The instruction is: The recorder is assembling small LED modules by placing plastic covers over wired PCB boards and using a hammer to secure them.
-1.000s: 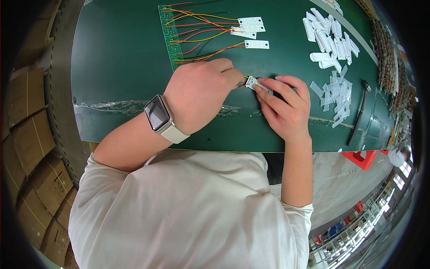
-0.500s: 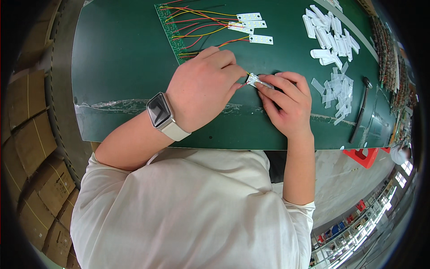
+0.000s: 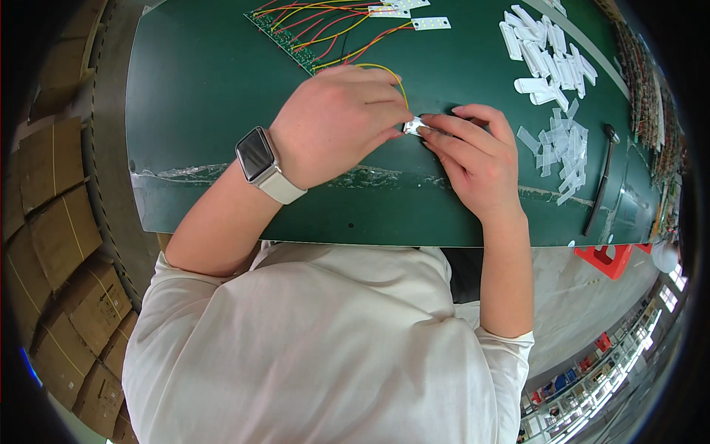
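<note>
Over the middle of the green table, a small white LED board (image 3: 414, 126) is pinched between both hands and mostly covered by fingers. My left hand (image 3: 336, 126), with a watch on its wrist, is closed at the board's wired end. My right hand (image 3: 479, 159) grips the other end between thumb and fingers. A yellow wire (image 3: 396, 78) arches from near the left fingers toward the green circuit board (image 3: 285, 43) at the far left. Red and yellow wires run from that circuit board to other white LED boards (image 3: 432, 24) lying beyond my hands.
At the right lie a pile of white plastic housings (image 3: 547, 61) and a heap of clear strips (image 3: 563, 152). A dark long-handled tool (image 3: 602, 181) rests beside them. Cardboard boxes (image 3: 63, 222) are stacked left of the table; a red stool (image 3: 608, 259) stands beyond its right front.
The circuit board has turned and slid farther away, its wired LED boards moving with it. My left hand has shifted slightly left. The held board shows less between my fingers.
</note>
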